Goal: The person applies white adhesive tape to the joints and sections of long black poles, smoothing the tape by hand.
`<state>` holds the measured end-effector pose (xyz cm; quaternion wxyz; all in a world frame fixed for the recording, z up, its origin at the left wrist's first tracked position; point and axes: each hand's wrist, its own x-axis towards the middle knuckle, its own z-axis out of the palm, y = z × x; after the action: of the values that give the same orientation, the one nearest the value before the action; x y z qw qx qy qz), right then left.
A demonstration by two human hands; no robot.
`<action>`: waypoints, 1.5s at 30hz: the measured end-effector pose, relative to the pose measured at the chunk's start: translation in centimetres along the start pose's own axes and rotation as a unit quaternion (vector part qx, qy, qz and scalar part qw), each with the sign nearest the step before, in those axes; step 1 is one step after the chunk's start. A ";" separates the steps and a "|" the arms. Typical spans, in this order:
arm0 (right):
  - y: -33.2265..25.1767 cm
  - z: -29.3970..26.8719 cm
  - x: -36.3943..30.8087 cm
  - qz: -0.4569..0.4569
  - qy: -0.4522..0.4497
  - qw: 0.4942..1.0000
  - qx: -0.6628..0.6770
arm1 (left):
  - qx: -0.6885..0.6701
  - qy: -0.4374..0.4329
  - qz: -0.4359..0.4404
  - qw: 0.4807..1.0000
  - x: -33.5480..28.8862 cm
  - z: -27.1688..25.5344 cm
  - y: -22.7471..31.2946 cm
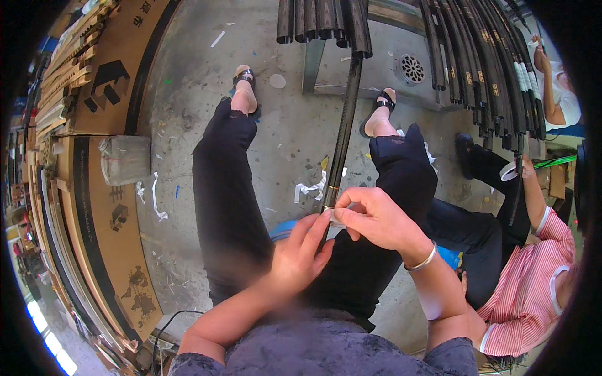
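Note:
A long black tube [343,144] with thin gold rings runs from between my knees up toward a row of thicker dark tubes [320,22]. Around its near end, the fingers of my left hand [293,258] are closed, thumb on one side. My right hand [379,216] pinches at the same spot from the right, fingertips touching the tube. Between the two hands a bit of whitish strip [337,223] shows against the tube, looking like tape; most of it is hidden by my fingers.
Cardboard boxes [103,232] and a clear plastic container [125,160] stand on the left. White scraps [310,189] litter the concrete floor. More dark tubes [483,56] lie at the upper right. Close on my right sits a co-worker in a striped shirt [527,291], near a white tape roll [508,171].

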<state>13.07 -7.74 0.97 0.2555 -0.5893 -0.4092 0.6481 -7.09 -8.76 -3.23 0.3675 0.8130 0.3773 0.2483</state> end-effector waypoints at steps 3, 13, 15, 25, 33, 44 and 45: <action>0.2 0.0 0.1 0.004 -0.004 1.000 0.007 | -0.008 0.005 -0.009 1.000 0.0 0.0 0.0; -0.1 0.1 -0.2 0.001 -0.005 1.000 0.012 | -0.056 0.030 -0.027 0.998 0.2 0.0 -0.1; 0.0 0.2 -0.1 0.001 -0.008 1.000 0.017 | -0.071 0.034 -0.034 0.996 0.2 0.0 -0.1; 0.4 0.1 -0.1 -0.003 -0.007 1.000 -0.013 | -0.128 0.032 -0.073 0.989 0.1 -0.2 -0.1; 0.8 0.5 0.2 -0.006 -0.006 1.000 0.004 | -0.159 0.034 -0.089 0.983 -0.2 -0.2 -0.1; 0.7 0.7 0.3 0.009 0.003 1.000 0.008 | -0.142 0.018 -0.131 0.981 -0.7 -0.1 0.0; 0.8 0.7 0.3 0.004 0.003 1.000 0.010 | -0.114 0.021 -0.089 0.989 -0.4 -0.2 -0.2</action>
<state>12.45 -8.09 0.17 0.2595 -0.5903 -0.3995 0.6516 -7.59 -8.93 -3.29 0.4708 0.7236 0.4247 0.2729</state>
